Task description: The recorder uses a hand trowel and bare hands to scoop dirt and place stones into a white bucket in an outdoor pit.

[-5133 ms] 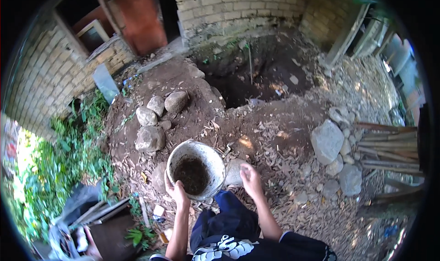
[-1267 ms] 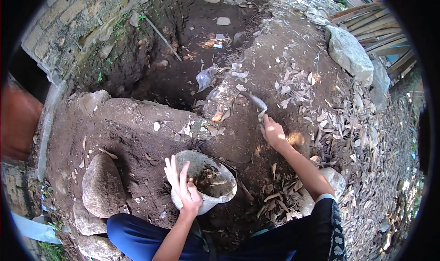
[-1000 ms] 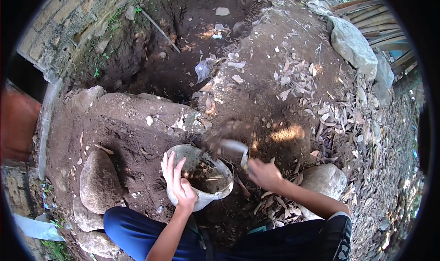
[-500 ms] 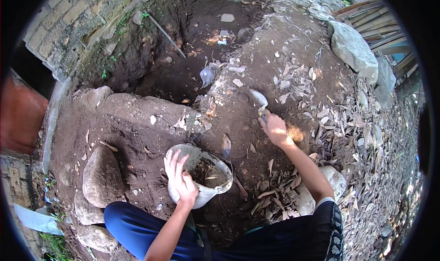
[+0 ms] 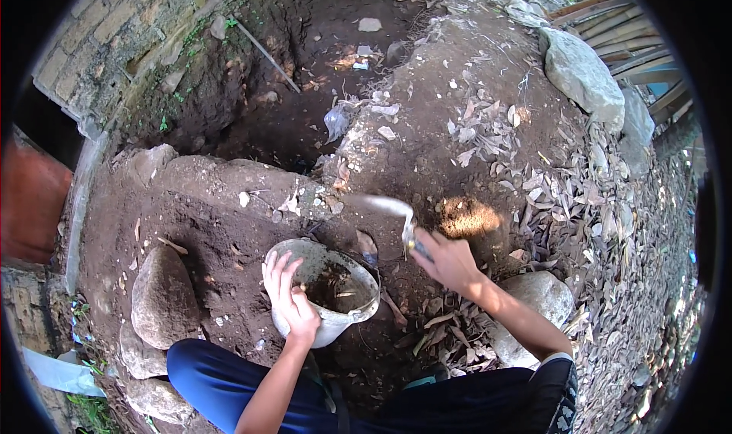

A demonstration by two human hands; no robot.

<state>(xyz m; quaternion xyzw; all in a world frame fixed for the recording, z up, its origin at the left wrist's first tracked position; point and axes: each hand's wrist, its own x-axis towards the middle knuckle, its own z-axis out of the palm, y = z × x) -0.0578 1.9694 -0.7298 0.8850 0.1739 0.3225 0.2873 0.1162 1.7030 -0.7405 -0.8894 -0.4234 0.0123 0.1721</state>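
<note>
A pale, soil-stained bucket [image 5: 358, 318] stands in front of me on the dark ground, with some dirt and dry bits inside. My left hand [image 5: 292, 297] grips its left rim, fingers over the edge and wall. To the right of the bucket, my right hand [image 5: 448, 262] is closed around the handle of a trowel [image 5: 393, 205]. The trowel's metal blade points left, over the bare soil just beyond the bucket, and is smeared by motion. Whether it carries soil I cannot tell.
Large stones [image 5: 162, 301] lie to my left, and another stone [image 5: 537, 308] beside my right forearm. Beyond an earth ledge [image 5: 221, 179] drops a dug pit with a stick [image 5: 267, 54] and a plastic bag [image 5: 336, 121]. Dry leaves [image 5: 560, 205] cover the right side; a brick wall [image 5: 114, 30] stands far left.
My right hand has drawn the trowel nearer and to the left, its blade swinging from the soil at the right toward the bucket. The left hand keeps its hold on the bucket.
</note>
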